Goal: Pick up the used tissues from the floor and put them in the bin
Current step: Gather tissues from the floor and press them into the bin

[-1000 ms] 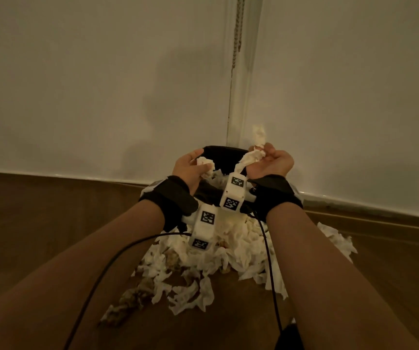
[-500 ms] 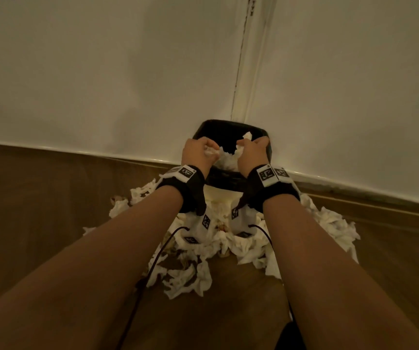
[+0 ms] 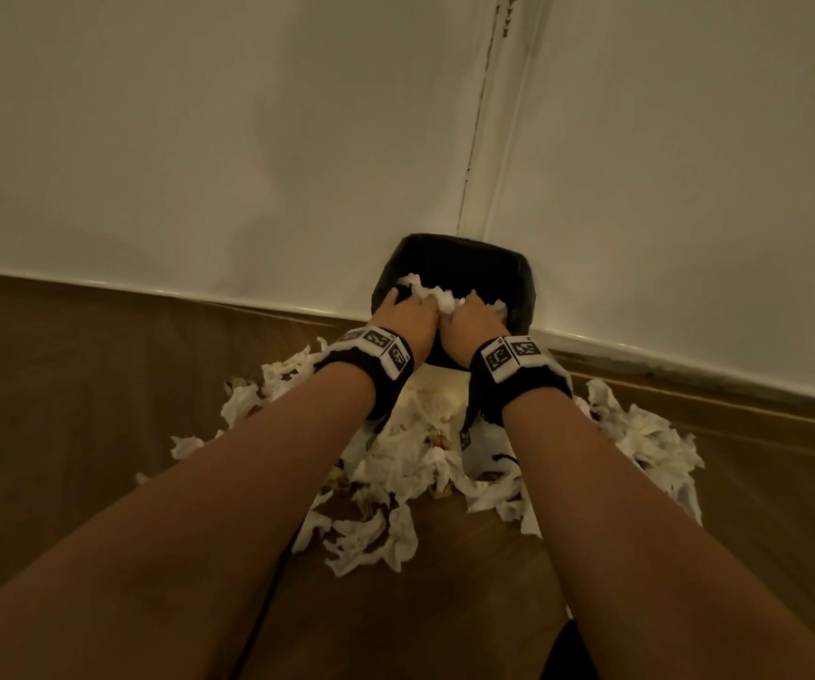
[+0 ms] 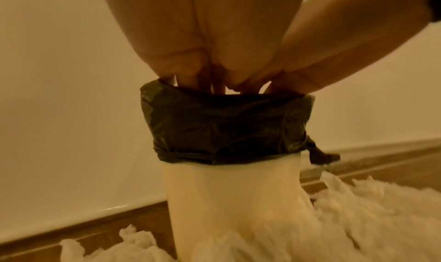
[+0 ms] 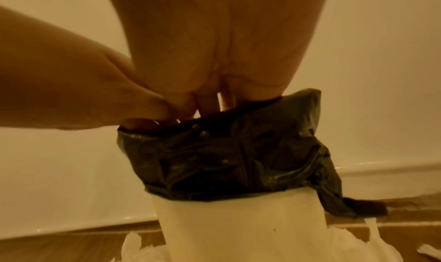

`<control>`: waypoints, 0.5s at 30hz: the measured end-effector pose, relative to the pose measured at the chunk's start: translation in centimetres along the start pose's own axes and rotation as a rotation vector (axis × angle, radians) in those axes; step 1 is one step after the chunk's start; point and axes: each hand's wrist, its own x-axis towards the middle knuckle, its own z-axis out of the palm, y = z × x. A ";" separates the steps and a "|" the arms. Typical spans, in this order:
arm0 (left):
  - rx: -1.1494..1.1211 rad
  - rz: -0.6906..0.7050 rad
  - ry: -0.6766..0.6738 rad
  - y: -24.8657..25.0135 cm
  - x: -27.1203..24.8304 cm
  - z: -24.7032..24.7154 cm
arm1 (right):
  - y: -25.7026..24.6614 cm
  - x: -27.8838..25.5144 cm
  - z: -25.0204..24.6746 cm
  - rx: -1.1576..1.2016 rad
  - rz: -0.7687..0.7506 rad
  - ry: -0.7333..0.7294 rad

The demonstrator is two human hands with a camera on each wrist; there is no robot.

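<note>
Both hands lower since earlier: left hand (image 3: 408, 314), right hand (image 3: 469, 321) fingers flat, pressing tissues (image 3: 437, 294) inside bin (image 3: 523, 292) rim.

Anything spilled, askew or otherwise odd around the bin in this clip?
Yes. Crumpled tissues lie heaped on the floor around the bin, some stained brown. Both hands press on tissues in the bin's mouth. The black liner hangs unevenly, trailing low on one side.

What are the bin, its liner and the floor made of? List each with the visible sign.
Bin: probably plastic; smooth, matte cream wall.
Liner: thin black plastic film; glossy, crinkled, folded over the rim.
Floor: wood or wood-look laminate; brown plank seams, slight sheen.
</note>
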 end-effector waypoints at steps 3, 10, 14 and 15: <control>0.102 -0.008 0.069 -0.2 -0.9 0.8 | -0.1 -0.2 0.4 -0.103 -0.042 -0.041; -0.043 -0.005 0.355 -0.5 -1.9 -0.2 | 0.6 0.0 -0.6 -0.202 -0.016 0.157; -0.242 -0.057 0.602 -1.0 -3.7 -0.9 | 0.3 -1.2 -1.8 -0.082 -0.026 0.373; -0.263 -0.085 0.618 -1.3 -4.2 -0.9 | 0.1 -1.6 -2.0 -0.034 -0.039 0.406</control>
